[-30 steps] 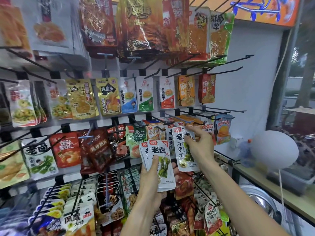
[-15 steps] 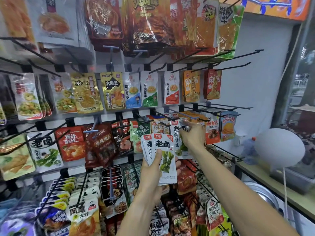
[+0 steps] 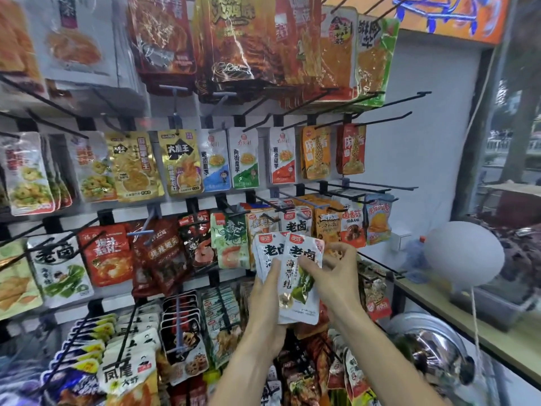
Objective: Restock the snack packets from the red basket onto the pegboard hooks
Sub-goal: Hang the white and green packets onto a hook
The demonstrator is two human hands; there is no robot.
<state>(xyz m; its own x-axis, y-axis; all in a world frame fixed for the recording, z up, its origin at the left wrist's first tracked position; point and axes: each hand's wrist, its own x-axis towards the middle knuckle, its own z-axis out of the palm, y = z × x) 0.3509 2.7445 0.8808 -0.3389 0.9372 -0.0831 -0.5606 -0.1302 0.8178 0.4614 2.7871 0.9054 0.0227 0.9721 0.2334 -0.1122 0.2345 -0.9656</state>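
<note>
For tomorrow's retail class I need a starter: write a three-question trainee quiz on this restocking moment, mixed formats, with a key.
1. True or false: the left hand holds a stack of white packets.
2. Multiple choice: the right hand is touching A) a hook, B) the front white packet, C) the white balloon.
3. Fill in: the matching packets already hung sit directly ____ the held stack.

Key: 1 true; 2 B; 3 above.
</note>
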